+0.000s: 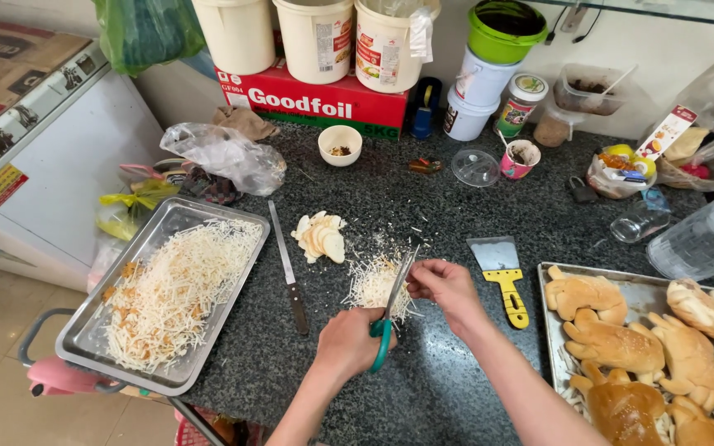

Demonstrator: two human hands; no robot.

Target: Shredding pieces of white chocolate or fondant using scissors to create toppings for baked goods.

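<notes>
left hand [347, 343] near edge, closed round teal-handled scissors [390, 307] | right hand [448, 285] pinches a thin strip at the blades | shred pile [373, 285] lies just under the blades, slices [321, 237] beyond it, knife [288, 268] left | step: snipping strips, I judge | next calls for feeding the strip, fingers clear of blades

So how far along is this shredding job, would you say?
Much looks done: the metal tray holds a big heap of pale shreds. In hand: the left hand works teal-handled scissors over a small shred pile on the counter, while the right hand pinches a piece at the blades. Left: a small stack of uncut slices beside the knife.
</notes>
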